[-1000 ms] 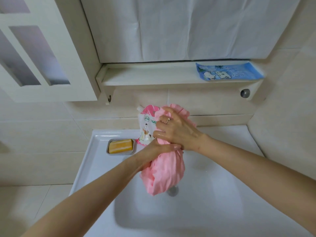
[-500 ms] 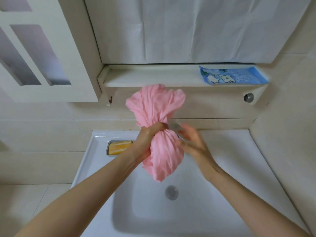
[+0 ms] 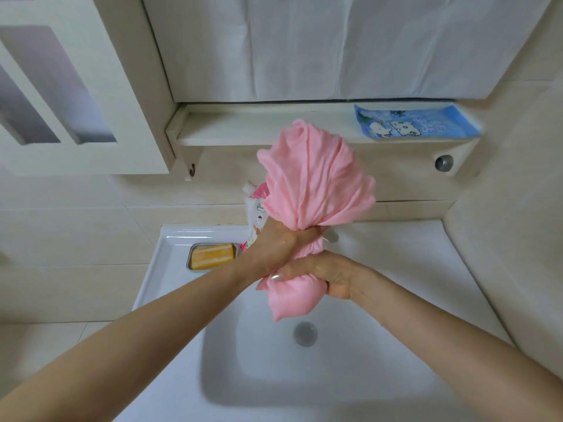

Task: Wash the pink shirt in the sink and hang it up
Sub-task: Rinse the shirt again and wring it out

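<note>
The pink shirt hides the tap and most of a white-and-pink pouch at the sink's rear edge; the pouch's printing is illegible. A soap bar in a metal dish sits at the sink's rear left corner. A blue packet lies at the right end of the shelf. The shirt is bunched above the basin and drain. Left hand fingers are clenched around its middle; right hand fingers are clenched just below, squeezing the lower bulge.
</note>
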Available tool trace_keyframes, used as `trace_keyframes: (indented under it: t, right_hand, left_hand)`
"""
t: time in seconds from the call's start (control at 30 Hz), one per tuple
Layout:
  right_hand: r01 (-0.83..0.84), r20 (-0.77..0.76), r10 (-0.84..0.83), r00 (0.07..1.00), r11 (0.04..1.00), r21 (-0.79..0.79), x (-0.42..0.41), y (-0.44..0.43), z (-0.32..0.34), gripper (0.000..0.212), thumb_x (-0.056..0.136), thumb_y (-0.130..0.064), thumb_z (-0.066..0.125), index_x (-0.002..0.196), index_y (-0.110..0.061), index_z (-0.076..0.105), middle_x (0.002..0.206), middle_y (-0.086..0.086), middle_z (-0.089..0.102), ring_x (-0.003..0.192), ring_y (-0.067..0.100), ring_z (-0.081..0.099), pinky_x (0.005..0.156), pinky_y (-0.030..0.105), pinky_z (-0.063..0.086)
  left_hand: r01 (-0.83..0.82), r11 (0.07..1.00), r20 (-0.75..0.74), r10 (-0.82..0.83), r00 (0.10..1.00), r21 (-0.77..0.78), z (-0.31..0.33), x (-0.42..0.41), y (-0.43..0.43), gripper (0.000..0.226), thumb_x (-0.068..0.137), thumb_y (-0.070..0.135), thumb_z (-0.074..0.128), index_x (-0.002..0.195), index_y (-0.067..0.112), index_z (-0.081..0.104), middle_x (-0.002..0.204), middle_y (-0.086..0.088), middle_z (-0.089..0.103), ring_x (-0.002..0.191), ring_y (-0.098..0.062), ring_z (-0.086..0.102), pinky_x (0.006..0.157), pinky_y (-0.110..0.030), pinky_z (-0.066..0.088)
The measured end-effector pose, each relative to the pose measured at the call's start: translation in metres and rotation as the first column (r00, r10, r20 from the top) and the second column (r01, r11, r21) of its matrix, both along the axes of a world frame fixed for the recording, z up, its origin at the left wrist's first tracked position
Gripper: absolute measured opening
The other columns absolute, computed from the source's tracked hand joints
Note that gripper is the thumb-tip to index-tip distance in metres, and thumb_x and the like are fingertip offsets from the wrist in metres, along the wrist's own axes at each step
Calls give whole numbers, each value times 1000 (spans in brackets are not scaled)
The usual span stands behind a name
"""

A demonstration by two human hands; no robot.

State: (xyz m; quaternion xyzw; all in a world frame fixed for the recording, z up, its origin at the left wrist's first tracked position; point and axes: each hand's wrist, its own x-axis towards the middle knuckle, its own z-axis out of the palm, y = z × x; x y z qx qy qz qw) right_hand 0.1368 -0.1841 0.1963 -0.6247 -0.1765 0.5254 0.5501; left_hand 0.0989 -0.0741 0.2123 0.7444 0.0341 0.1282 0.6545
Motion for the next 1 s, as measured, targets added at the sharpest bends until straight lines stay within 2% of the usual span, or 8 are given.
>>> trace_keyframes:
  t: [0.07, 0.17, 0.27, 0.43, 0.53, 0.63, 0.83, 1.0]
  right_hand:
    - [-24, 29, 24, 999, 1000, -9, -1, 0, 7, 22, 73, -3, 75, 94, -10, 71, 92, 4, 73, 86, 14, 69, 75, 24, 53]
    - [6, 75, -4, 997, 1000, -19, -2, 1, 15, 26, 59, -11, 79, 82, -17, 71, 82, -1, 73, 77, 11, 69, 68, 23, 53]
    - [68, 117, -64, 991, 997, -31, -4, 3, 18, 23, 51, -12, 73, 73, -16, 69, 68, -5, 70, 66, 7, 67, 59, 19, 51]
    - [158, 165, -153, 974, 987, -18, -9, 5, 27, 15, 48, -10, 64, 62, -14, 66, 60, -4, 66, 60, 7, 63, 61, 20, 49]
    - [228, 179, -228, 957, 973, 18, -11, 7, 32, 11, 45, -7, 59, 52, -15, 64, 57, 0, 64, 55, 9, 62, 58, 22, 46]
    - [249, 180, -249, 952, 968, 22, -10, 9, 33, 12, 43, -7, 56, 53, -12, 62, 56, 2, 61, 56, 12, 60, 59, 23, 45]
    - [303, 180, -303, 936, 953, 27, -9, 10, 26, 24, 38, -10, 59, 61, -5, 64, 67, 13, 62, 72, 27, 61, 80, 42, 50]
    - [318, 175, -320, 931, 947, 40, -7, 13, 22, 62, 28, -17, 61, 84, 9, 65, 81, 18, 64, 87, 38, 65, 78, 41, 48]
  left_hand:
    - [-16, 999, -4, 16, 1000, -34, 3, 1, -3, 36, 78, 4, 75, 95, 32, 59, 83, 21, 70, 86, 7, 64, 81, -13, 48]
    - [-37, 998, -36, 36, 999, -48, 6, 4, -4, 42, 72, 13, 79, 109, 18, 59, 98, 7, 70, 96, -4, 65, 88, -19, 50]
    - [-20, 1000, -49, 20, 999, -11, 13, 5, -7, 33, 70, 14, 72, 100, 4, 61, 83, -5, 72, 83, -15, 69, 78, -28, 54]
    - [-23, 1000, -14, 23, 1000, 0, 26, 12, -10, 59, 57, 24, 69, 106, -6, 55, 90, -23, 66, 88, -34, 66, 83, -47, 53]
    - [-38, 999, -19, 37, 999, -39, 34, 14, -11, 55, 51, 23, 69, 95, -6, 54, 75, -21, 59, 71, -31, 60, 71, -47, 51]
    - [-68, 983, -48, 61, 997, -168, 38, 16, -13, 31, 55, 9, 67, 80, 4, 50, 65, -11, 48, 65, -23, 48, 62, -39, 42]
    - [-141, 945, -95, 118, 988, -296, 37, 18, -15, 26, 49, 7, 67, 60, 10, 44, 57, -7, 39, 60, -24, 37, 59, -37, 32]
    - [-193, 908, -111, 162, 980, -372, 32, 22, -14, 30, 43, 12, 70, 61, 11, 46, 58, -5, 39, 61, -24, 37, 61, -37, 32]
